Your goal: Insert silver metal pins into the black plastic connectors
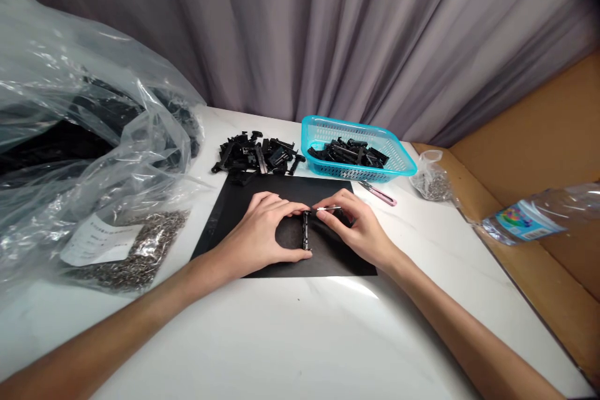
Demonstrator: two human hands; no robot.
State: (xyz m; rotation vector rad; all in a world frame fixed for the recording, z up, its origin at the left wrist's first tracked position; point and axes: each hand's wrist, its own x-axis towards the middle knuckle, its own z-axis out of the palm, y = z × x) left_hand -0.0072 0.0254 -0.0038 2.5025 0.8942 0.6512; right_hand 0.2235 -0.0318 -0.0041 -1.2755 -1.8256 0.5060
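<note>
Between the thumb and fingers of my left hand a narrow black plastic part is held by its two ends, over a black mat. My right hand is closed in a pinch on a small, thin metal piece, whose tip points left at the far end of the black part. The exact kind of the metal piece is too small to tell. Right behind my right hand, a pink-handled cutter lies on the white table.
Behind the mat lie a pile of black plastic parts and a blue basket holding more. Bags of small metal pieces sit left and right. A large clear bag, plastic bottle and cardboard box flank the table.
</note>
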